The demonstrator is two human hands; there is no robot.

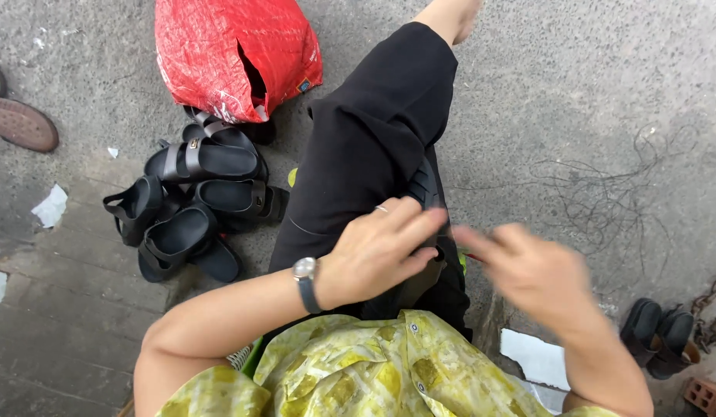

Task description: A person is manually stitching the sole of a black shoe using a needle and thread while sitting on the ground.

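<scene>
Both hands meet over the lap of black trousers (365, 147): the left hand (377, 251), wearing a wristwatch and a ring, curls its fingers over a black rubber sandal with ridged edge (425, 188) and grips it against the thigh. The right hand (531, 270) is blurred with movement, fingers loosely spread beside the sandal's near end; whether it touches the sandal I cannot tell.

Most of the sandal is hidden under the left hand. Its long axis appears to run from near to far along the right side of the thigh, with the visible ridged end pointing far; toe or heel cannot be made out.

To handle it well, I judge the left hand should keep the sandal pinned firmly on the leg while the right works at the near end with fingertips only.

Left of the leg, on the grey concrete ground (574, 93), lies a heap of black strapped sandals (189, 205) below a red woven plastic sack (234, 54).
</scene>
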